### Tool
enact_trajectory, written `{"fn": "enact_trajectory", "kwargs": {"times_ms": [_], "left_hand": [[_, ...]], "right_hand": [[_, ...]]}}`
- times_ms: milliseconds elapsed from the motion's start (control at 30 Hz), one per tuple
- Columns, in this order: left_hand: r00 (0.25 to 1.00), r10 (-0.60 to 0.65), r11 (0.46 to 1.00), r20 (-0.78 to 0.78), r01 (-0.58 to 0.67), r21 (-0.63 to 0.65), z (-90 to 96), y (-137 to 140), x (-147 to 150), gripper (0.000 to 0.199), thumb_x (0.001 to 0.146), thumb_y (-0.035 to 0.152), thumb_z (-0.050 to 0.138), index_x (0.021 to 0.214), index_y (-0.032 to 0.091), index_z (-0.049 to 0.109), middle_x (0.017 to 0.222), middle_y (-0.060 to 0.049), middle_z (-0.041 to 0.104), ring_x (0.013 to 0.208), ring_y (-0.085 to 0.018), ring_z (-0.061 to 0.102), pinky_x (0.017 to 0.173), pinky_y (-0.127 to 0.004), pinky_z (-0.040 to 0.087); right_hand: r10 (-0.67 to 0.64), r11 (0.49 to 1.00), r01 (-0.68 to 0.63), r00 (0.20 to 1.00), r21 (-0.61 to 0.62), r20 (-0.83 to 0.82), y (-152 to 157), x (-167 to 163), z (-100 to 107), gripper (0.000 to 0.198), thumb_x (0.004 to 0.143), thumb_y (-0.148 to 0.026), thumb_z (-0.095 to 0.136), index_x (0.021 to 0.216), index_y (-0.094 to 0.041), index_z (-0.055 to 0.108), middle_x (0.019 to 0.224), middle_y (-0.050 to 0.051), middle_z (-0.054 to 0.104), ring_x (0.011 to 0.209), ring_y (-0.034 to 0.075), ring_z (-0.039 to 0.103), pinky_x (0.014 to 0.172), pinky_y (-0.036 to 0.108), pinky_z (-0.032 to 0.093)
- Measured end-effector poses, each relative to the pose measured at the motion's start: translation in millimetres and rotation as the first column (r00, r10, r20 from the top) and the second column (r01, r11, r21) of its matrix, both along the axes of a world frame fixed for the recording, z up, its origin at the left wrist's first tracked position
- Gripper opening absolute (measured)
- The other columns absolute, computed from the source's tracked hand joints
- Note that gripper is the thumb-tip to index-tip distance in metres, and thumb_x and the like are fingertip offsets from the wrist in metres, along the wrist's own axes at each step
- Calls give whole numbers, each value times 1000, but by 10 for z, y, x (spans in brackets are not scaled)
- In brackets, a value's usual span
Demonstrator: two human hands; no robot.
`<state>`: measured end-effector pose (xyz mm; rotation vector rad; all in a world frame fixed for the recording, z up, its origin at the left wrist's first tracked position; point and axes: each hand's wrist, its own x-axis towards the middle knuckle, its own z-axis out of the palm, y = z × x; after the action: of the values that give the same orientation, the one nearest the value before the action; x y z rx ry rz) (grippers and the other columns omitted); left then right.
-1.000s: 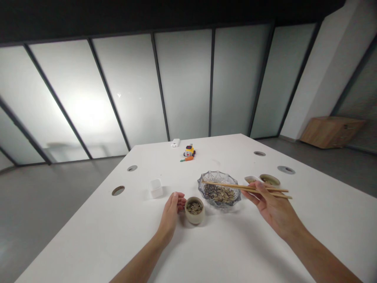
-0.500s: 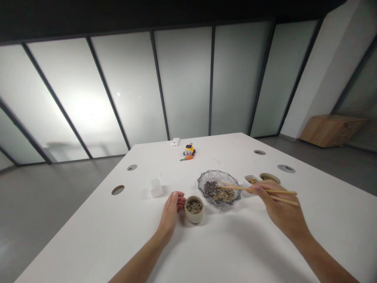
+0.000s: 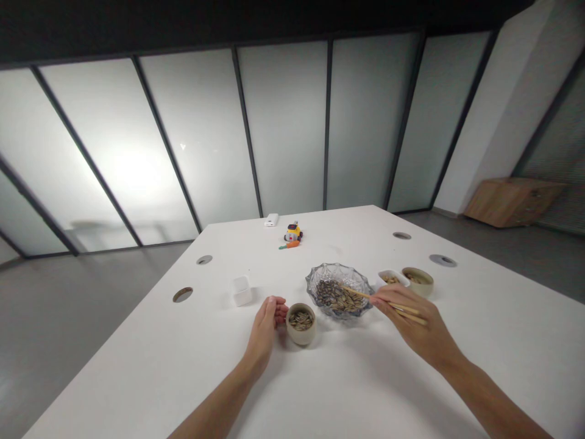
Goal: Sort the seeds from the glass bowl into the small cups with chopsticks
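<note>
I read the clock from the bowl [image 3: 312,291], with 12 pointing away from the person. It sits between the hands, where the chopsticks [image 3: 359,294] reach it easily from 4 o'clock. The right hand [image 3: 411,311] has its fingers closed round them, tips narrow and dipped among the seeds [image 3: 345,299], dark ones left, striped ones right. I cannot tell whether the tips pinch a seed.

The left hand [image 3: 269,320] rests at 8 o'clock, fingers loosely curled, gripping nothing I can see. It stands just beside the cup [image 3: 301,339], perhaps to steady it; I cannot tell if they touch. The cup, at 7 o'clock, holds striped seeds and stands near the bowl, which I judge keeps the span between them short.

At 3 o'clock, beyond the right knuckles, the dish [image 3: 381,282] and pot [image 3: 424,288] stand close together, so I judge that side tight. The box [image 3: 242,299] lies at 9. I get room at 6, where white table [image 3: 329,390] runs between the forearms, and at 12 to the far edge. Toy car [image 3: 293,234] and carrot [image 3: 289,245] sit at 11. The near edge is out of view.
</note>
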<state>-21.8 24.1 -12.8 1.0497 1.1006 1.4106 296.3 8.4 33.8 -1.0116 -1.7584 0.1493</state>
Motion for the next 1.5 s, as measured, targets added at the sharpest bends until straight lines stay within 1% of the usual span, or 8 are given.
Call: {"fn": "enact_trajectory", "kwargs": {"times_ms": [300, 567, 1000, 1100, 1167, 1300, 1400, 1500], "left_hand": [[1000, 8, 1000, 0, -8, -3, -28, 23, 0, 77, 74, 93, 69, 94, 18, 72, 86, -7, 73, 83, -24, 67, 81, -37, 53], [1000, -1, 1000, 5, 1, -11, 6, 2, 9, 77, 75, 92, 70, 96, 18, 72, 87, -7, 73, 83, -23, 67, 80, -36, 53], [1000, -6, 1000, -7, 6, -14, -3, 8, -10, 79, 75, 93, 69, 97, 17, 72, 88, -7, 73, 85, -24, 67, 82, -37, 53], [1000, -5, 1000, -9, 5, -9, -6, 8, -9, 79, 76, 93, 68, 97, 17, 72, 89, -7, 73, 85, -24, 67, 82, -37, 53], [1000, -5, 1000, -11, 5, -5, -11, 8, -7, 79, 76, 94, 67, 97, 18, 72, 88, -7, 73, 84, -24, 67, 81, -37, 53], [1000, -3, 1000, -18, 3, 1, -18, 4, -5, 79, 76, 94, 66, 97, 18, 72, 88, -7, 73, 84, -24, 67, 82, -37, 53], [1000, -1, 1000, -21, 1, -2, -21, 0, -7, 79, 77, 94, 66, 97, 18, 72, 88, -7, 73, 85, -24, 67, 83, -37, 53], [1000, -5, 1000, -21, 5, -3, -25, 1, -10, 79, 77, 93, 67, 98, 18, 72, 88, -7, 73, 85, -24, 67, 83, -37, 53]], "right_hand": [[-75, 985, 81, 996, 155, -41, 34, 25, -68, 11, 100, -32, 73, 93, -29, 81, 93, 3, 82, 85, 24, 78, 81, 40, 64], [14, 997, -15, 1000, 81, 6, 19, -25, -71, 20, 100, -41, 73, 90, -28, 83, 95, 6, 81, 84, 24, 78, 78, 37, 65], [-140, 989, 146, 977, 29, -158, 41, 14, -92, 22, 97, -47, 74, 89, -28, 83, 95, 6, 83, 91, 27, 79, 85, 42, 66], [-190, 976, 131, 899, -171, -395, 65, 6, -61, 34, 88, -61, 80, 85, -27, 84, 95, 8, 83, 90, 29, 81, 86, 47, 69], [-168, 963, -8, 768, -270, -618, 93, -2, -41, 38, 81, -65, 85, 82, -26, 82, 99, 7, 83, 88, 28, 81, 85, 48, 70], [-120, 914, -277, 514, -296, -850, 146, 15, -14, 37, 69, -58, 96, 77, -27, 78, 99, 1, 82, 91, 22, 80, 86, 44, 71], [-156, 869, -363, 444, -336, -882, 146, 27, -4, 35, 67, -53, 99, 77, -27, 77, 96, -2, 82, 86, 18, 79, 83, 38, 72], [-164, 825, -416, 471, -382, -867, 102, -21, 5, 37, 67, -55, 99, 80, -27, 78, 89, -1, 80, 81, 18, 79, 79, 37, 72]]}}
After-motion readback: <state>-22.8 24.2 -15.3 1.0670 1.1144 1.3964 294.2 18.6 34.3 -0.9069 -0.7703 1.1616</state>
